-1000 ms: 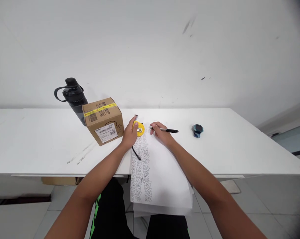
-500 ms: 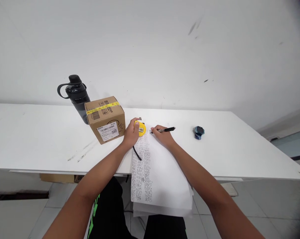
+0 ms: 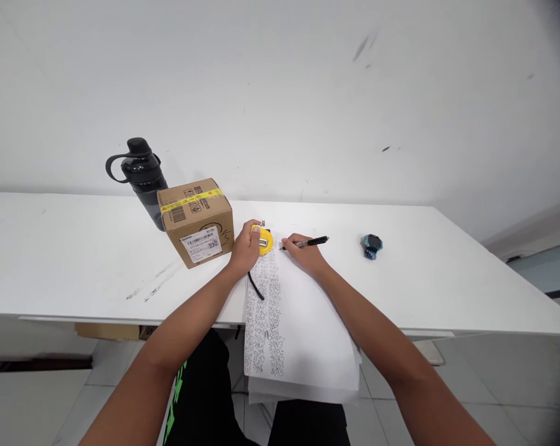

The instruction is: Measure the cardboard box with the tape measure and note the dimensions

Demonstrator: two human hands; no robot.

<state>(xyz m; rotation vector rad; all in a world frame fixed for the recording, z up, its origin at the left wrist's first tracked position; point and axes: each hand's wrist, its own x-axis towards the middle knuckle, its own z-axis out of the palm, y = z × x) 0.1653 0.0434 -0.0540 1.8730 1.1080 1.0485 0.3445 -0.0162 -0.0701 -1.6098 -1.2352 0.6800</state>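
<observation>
Little has moved: compared with a second ago, the pen (image 3: 318,241) has swung so that its back end points slightly up toward the wall, while both hands stay almost in place. Right hand (image 3: 304,253): its grip is closed round the pen near the point, over the upper part of the paper (image 3: 315,334); whether the tip touches the sheet is too small to tell. Left hand (image 3: 245,250): its grip is closed on the tape measure (image 3: 267,235), thumb across the yellow case, at the paper's top left, just beside the box (image 3: 196,224).

The pen should be light and stiff, easily rolled by the fingers, so low on the barrel is the place to hold it. The tape measure looks compact and hard, probably the heavier of the two, with a smooth case best pinched across its sides; its black strap (image 3: 257,288) looks limp. Paper is thin and floppy, likely to crease or slide where it overhangs the front edge of the worktop (image 3: 414,285); pressing it flat suits it better than pinching.
</observation>
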